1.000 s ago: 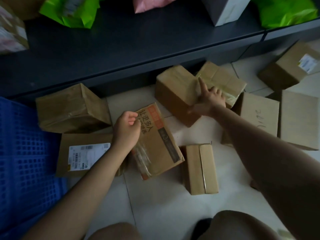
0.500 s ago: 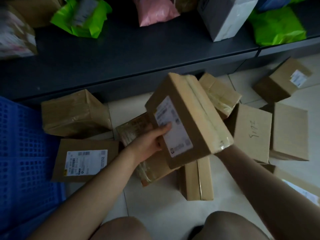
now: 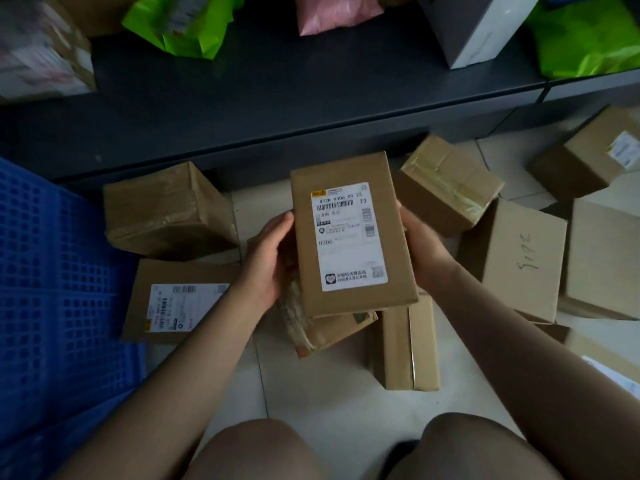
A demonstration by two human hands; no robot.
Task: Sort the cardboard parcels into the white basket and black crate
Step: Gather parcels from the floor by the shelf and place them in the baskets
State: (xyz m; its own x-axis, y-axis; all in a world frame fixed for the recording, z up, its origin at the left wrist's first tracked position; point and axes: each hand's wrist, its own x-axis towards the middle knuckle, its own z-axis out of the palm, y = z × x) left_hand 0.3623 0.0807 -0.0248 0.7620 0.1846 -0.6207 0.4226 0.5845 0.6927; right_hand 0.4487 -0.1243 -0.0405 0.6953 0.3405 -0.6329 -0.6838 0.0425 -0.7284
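I hold a brown cardboard parcel (image 3: 349,233) up in front of me, its white shipping label facing the camera. My left hand (image 3: 268,258) grips its left side and my right hand (image 3: 424,247) grips its right side, with the fingers of both hidden behind the box. Several other cardboard parcels lie on the tiled floor below: one with a label (image 3: 180,301) at the left, a taped one (image 3: 166,209) behind it, a narrow one (image 3: 407,344) under my right wrist. Neither a white basket nor a black crate shows in view.
A blue plastic crate (image 3: 52,289) stands at the left edge. A dark shelf (image 3: 277,98) runs across the top, carrying green bags (image 3: 180,26), a pink bag (image 3: 339,12) and a white box (image 3: 478,29). More parcels (image 3: 519,258) crowd the floor at right. My knees are at the bottom.
My right hand took a parcel from the floor near the shelf and lifted it. My left hand left the printed parcel and joined it. The box was turned label-up.
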